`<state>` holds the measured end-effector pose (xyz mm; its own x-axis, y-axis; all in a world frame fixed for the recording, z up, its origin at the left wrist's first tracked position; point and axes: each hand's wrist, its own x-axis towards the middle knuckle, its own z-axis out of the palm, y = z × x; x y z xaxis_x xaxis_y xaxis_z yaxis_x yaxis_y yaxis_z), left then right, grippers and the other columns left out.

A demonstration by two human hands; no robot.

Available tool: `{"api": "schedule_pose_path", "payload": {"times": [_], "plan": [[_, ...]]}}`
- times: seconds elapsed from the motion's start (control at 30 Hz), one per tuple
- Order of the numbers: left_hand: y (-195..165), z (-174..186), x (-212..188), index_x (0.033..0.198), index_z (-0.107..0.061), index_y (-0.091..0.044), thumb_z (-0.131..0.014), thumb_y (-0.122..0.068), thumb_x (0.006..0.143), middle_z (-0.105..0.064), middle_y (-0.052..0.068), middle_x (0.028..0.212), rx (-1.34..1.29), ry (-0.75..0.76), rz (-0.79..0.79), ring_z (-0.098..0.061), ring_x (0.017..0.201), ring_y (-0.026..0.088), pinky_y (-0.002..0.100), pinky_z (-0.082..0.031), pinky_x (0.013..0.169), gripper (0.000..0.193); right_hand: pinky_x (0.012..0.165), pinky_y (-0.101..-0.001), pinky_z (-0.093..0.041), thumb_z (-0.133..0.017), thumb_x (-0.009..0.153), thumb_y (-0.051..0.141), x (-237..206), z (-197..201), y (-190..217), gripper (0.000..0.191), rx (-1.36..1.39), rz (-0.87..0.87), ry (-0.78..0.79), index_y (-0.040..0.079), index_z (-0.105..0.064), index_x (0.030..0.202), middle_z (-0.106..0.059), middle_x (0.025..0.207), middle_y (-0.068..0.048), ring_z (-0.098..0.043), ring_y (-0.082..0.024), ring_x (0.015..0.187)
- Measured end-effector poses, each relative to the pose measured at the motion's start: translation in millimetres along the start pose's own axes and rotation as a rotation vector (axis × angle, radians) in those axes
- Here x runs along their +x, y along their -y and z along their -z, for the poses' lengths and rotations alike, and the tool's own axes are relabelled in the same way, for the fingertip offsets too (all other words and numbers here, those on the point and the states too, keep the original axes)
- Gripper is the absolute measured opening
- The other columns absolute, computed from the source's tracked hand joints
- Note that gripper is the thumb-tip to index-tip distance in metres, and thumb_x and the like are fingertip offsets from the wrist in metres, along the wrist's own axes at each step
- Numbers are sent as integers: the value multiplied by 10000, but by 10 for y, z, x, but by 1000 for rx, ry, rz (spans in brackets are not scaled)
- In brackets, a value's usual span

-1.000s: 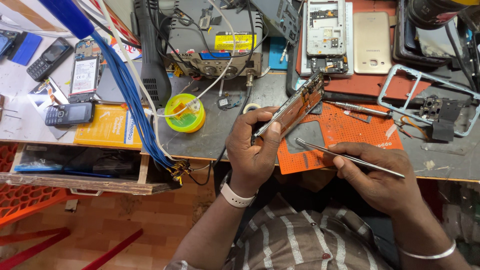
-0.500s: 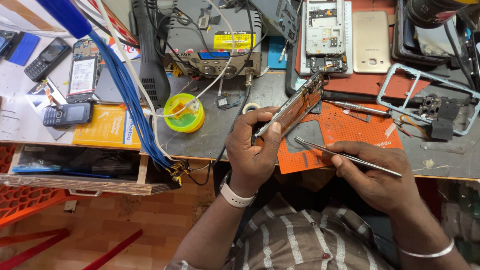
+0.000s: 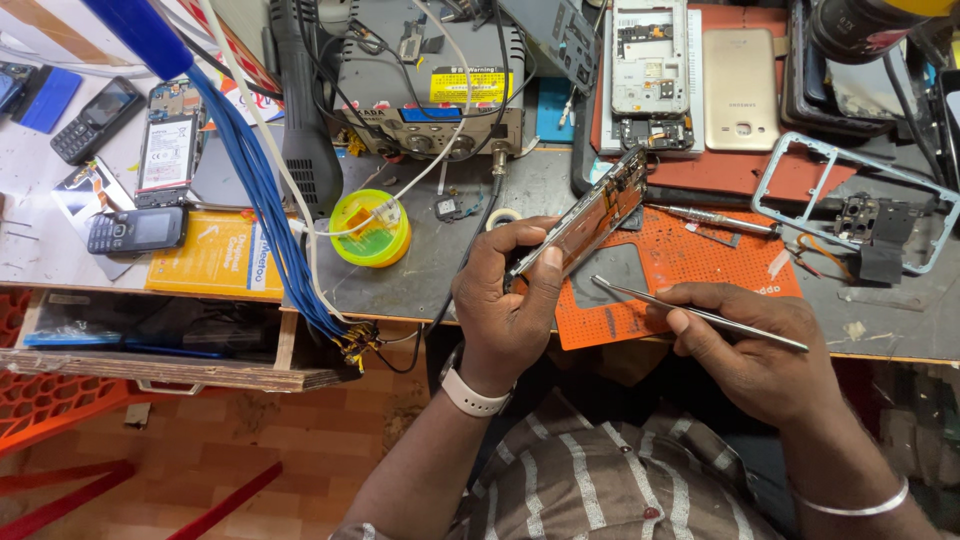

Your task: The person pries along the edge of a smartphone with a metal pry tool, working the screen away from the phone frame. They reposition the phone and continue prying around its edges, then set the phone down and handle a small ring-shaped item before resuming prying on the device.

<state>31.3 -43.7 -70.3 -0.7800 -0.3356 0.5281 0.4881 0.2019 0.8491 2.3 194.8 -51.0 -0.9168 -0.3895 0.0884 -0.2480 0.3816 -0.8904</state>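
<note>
Tweezers (image 3: 700, 315) lie pinched in my right hand (image 3: 745, 350), their tips pointing left over the orange work mat (image 3: 690, 265) — fingers closed around the metal shaft. My left hand (image 3: 505, 295) is clamped on the opened phone (image 3: 590, 215), which I hold tilted on its edge above the mat's left side (circuit side facing the tweezers, as far as I can tell). The two hands sit near each other but apart — the tweezer tips stop short of the phone. Beyond the mat lie a screwdriver (image 3: 715, 218) and a bare phone frame (image 3: 835, 195). To the left, a yellow solder reel (image 3: 372, 228) rests on the bench beside a bundle of blue wires (image 3: 255, 175).
</note>
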Motion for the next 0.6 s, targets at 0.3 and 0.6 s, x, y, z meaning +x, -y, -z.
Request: {"api": "schedule_pose_path", "payload": {"times": [0.3,0.6], "plan": [[-14,-1,7,1158,-585,-38,-646,-116,1035,-737,153,1204,11,-2,-5,-740,1111,214,336,-601,994,159,604,-211,-571,-702,910,97,-6,30,-44,247,-7,-15,-5,12,-756,1136,-813,893,-59,-695,-87,663],[-8,5,8,1161,-582,-38,-641,-121,1036,-735,158,1206,9,4,1,-743,1111,217,339,-606,991,161,618,-214,-583,-707,905,100,-6,8,-3,235,-41,-18,-8,21,-763,1120,-818,893,-60,-718,-86,678]]}}
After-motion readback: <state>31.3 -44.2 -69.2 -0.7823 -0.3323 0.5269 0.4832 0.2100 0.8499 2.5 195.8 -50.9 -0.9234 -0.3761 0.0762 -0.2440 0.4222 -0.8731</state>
